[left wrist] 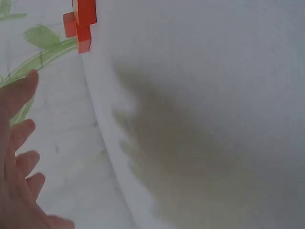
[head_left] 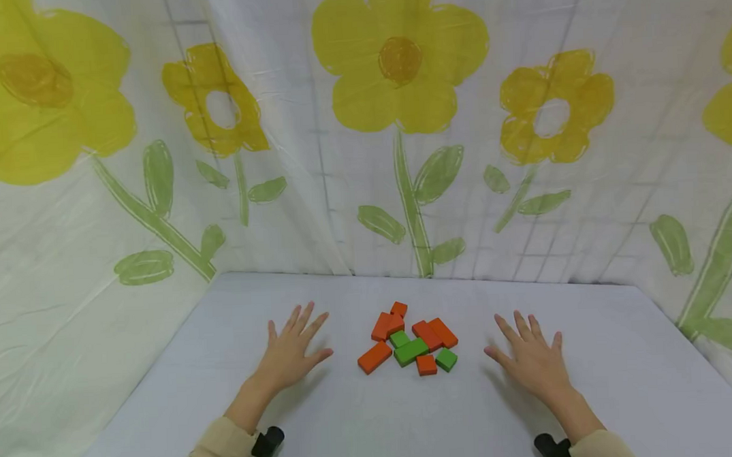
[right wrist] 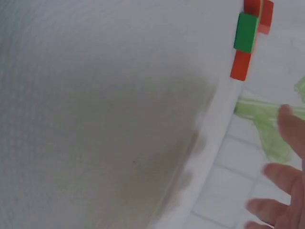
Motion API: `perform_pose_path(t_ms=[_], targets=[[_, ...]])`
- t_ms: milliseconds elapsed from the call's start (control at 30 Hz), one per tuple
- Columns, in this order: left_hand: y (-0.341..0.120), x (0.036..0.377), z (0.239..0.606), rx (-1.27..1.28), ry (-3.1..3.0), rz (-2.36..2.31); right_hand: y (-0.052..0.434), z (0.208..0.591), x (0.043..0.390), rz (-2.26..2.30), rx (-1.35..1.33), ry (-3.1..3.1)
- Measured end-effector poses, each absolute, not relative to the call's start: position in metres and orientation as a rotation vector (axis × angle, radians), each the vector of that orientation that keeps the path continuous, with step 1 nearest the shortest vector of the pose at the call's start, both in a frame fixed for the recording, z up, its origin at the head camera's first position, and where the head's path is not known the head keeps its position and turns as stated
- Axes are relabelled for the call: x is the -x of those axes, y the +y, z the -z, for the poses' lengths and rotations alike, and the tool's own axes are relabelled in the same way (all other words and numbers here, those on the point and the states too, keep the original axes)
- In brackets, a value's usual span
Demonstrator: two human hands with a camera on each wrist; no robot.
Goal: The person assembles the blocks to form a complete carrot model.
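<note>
A loose cluster of orange and green toy blocks lies mid-table, among them a long orange block point(head_left: 374, 357), a long green block point(head_left: 411, 351) and a small green block point(head_left: 446, 359). To the left of the cluster, my left hand point(head_left: 290, 354) is held over the table with its fingers spread, holding nothing. On the other side my right hand point(head_left: 533, 363) hovers likewise, fingers apart and nothing in them. Each hand casts a shadow on the tabletop. In the right wrist view a green block point(right wrist: 246, 32) shows past the fingertips; in the left wrist view, orange blocks point(left wrist: 86, 12).
A white cloth covers the table point(head_left: 374, 419). Behind it hangs a pale curtain point(head_left: 340, 209) printed with yellow flowers, reaching round both sides. Black wrist devices sit at the left cuff point(head_left: 268, 443) and the right cuff point(head_left: 553, 449).
</note>
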State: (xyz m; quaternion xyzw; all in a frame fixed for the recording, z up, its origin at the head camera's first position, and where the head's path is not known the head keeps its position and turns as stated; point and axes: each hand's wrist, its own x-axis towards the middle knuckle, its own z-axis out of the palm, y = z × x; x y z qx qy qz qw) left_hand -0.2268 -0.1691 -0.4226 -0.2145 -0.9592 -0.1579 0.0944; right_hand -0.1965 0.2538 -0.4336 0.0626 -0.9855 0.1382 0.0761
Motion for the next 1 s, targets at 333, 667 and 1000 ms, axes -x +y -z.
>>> perform_pose_path(t_ms=[333, 667, 1000], targets=[[-0.140, 0.243, 0.427, 1.104, -2.923, 0.789, 0.248, 0.427, 0.194, -0.616, -0.264, -3.023], [-0.098, 0.264, 0.426, 1.203, -3.114, 0.644, 0.237, 0.422, 0.191, -0.730, -0.388, -3.085], [-0.084, 0.266, 0.422, 1.178, -3.226, 0.463, 0.234, 0.419, 0.186, -0.722, -0.412, -3.064]])
